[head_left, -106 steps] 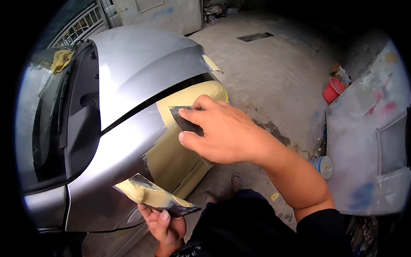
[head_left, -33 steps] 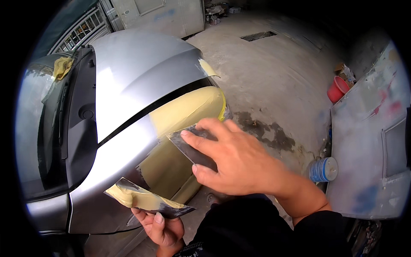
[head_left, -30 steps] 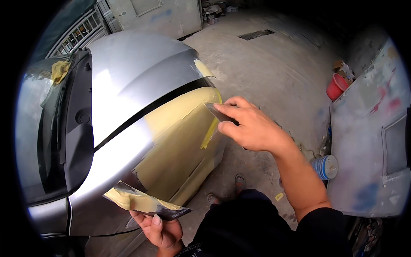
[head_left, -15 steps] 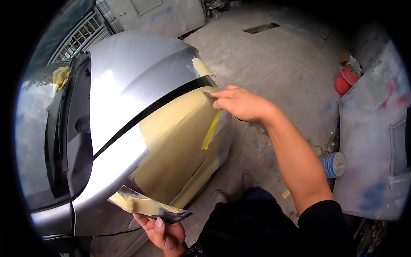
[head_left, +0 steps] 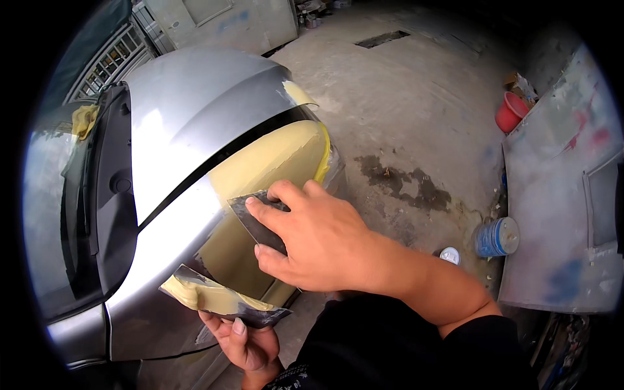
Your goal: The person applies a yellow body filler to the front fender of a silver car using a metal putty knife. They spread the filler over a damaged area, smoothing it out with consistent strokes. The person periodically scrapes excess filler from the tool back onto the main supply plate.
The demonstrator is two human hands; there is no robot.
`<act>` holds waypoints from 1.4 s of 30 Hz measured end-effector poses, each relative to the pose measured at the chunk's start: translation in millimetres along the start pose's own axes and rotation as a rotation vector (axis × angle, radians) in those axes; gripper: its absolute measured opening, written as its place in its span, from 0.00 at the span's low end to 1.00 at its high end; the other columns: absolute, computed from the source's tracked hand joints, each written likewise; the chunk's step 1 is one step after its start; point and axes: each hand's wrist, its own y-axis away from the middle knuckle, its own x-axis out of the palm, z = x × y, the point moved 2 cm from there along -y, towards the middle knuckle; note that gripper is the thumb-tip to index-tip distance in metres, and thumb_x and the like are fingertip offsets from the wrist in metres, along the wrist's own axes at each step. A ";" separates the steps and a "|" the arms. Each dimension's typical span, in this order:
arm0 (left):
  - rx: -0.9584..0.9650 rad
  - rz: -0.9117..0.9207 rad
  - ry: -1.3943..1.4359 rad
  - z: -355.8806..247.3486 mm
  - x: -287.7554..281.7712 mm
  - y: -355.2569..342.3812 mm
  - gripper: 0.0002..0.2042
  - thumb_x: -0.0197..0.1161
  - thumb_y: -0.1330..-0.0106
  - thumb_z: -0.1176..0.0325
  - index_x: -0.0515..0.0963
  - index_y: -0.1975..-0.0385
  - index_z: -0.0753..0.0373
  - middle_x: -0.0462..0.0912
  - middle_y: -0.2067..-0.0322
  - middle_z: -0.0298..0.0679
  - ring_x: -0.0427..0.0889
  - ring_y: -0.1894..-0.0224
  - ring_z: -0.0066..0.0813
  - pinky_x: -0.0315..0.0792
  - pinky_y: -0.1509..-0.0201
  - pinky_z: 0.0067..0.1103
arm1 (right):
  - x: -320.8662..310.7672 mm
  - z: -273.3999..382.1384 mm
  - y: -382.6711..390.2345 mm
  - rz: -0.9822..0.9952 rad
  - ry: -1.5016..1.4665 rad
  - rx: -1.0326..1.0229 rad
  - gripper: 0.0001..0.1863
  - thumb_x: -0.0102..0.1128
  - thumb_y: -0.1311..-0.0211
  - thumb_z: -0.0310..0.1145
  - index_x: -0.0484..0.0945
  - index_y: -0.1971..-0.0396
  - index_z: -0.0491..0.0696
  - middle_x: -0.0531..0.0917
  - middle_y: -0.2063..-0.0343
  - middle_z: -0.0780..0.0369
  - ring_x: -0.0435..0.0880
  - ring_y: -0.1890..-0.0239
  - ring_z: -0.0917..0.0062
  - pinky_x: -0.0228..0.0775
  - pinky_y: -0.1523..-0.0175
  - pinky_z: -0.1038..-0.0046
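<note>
My right hand [head_left: 309, 237] grips a dark, flat putty spreader [head_left: 250, 211] over the fender of a silver car. Pale yellow filler putty [head_left: 260, 162] coats a wide part of that fender, below the dark gap along the hood [head_left: 195, 97]. Lower down, my left hand [head_left: 244, 344] holds a dark mixing plate [head_left: 263, 315] with a thick heap of the same putty [head_left: 208, 296] on it. The plate sits close to the fender's lower part; whether they touch I cannot tell. Yellow tape [head_left: 323, 156] borders the coated front end. My right hand hides part of the fender.
A yellow cloth [head_left: 84, 121] lies by the windshield at the left. On the concrete floor are a dark wet stain [head_left: 416, 188], a small white-topped can [head_left: 450, 255] and a blue-and-white bucket [head_left: 497, 236]. A red bucket [head_left: 511, 114] stands beside a paint-marked grey panel [head_left: 552, 201].
My right hand has come back from the fender's front end toward me, bringing the spreader near the putty plate. The left hand and plate have barely moved.
</note>
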 end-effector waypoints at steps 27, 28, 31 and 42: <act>-0.025 0.049 -0.048 7.1 24.5 0.4 0.33 0.51 0.41 0.83 0.53 0.33 0.60 0.59 0.34 0.45 0.60 0.33 0.42 0.55 0.29 0.41 | -9.9 -137.7 -36.9 0.019 -0.283 0.316 0.31 0.45 0.43 0.48 0.72 0.41 0.49 0.71 0.43 0.54 0.72 0.44 0.57 0.63 0.39 0.65; -0.019 0.017 -0.079 7.1 22.8 0.9 0.34 0.52 0.43 0.81 0.53 0.33 0.60 0.60 0.35 0.45 0.61 0.34 0.43 0.55 0.30 0.41 | -10.3 -125.9 -30.6 -0.007 -0.270 0.285 0.31 0.45 0.43 0.48 0.72 0.42 0.48 0.72 0.44 0.54 0.72 0.45 0.56 0.64 0.39 0.64; -0.016 -0.045 -0.137 6.4 18.3 0.7 0.35 0.53 0.45 0.78 0.54 0.33 0.59 0.63 0.37 0.46 0.63 0.35 0.44 0.57 0.31 0.41 | -1.5 -84.4 -14.5 -0.108 -0.140 0.144 0.27 0.51 0.43 0.45 0.75 0.46 0.46 0.74 0.48 0.56 0.74 0.52 0.51 0.71 0.47 0.58; -0.150 -0.034 -0.108 5.0 18.1 -3.3 0.36 0.54 0.45 0.77 0.53 0.33 0.58 0.62 0.37 0.47 0.64 0.36 0.44 0.58 0.31 0.39 | -0.4 -33.0 54.7 -0.160 -0.717 -0.501 0.28 0.61 0.47 0.36 0.73 0.44 0.46 0.70 0.47 0.53 0.72 0.51 0.59 0.67 0.44 0.64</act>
